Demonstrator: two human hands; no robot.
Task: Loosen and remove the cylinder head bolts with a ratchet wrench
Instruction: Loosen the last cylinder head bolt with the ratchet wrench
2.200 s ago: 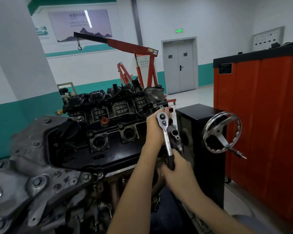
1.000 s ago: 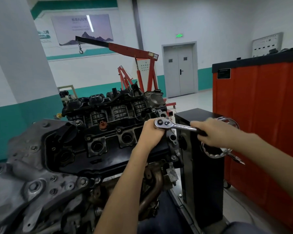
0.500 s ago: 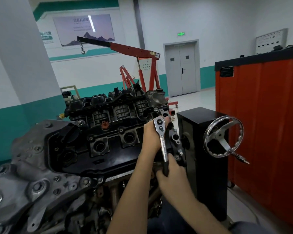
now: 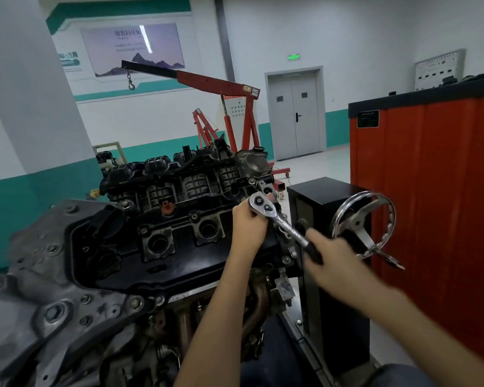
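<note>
A chrome, black-handled ratchet wrench (image 4: 284,223) is grasped at its round head by the left hand (image 4: 248,229) and at its handle by the right hand (image 4: 333,258).

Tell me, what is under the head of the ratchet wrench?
The left hand grips just beneath the ratchet wrench head, over the engine. Its fingers hide any socket or bolt.

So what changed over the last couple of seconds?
The right hand swung the ratchet wrench by its grip out right, back toward the person, and now halfway right again. Nothing taken or released. The left hand stays wrapped under the wrench head; engine and handwheel unmoved.
</note>
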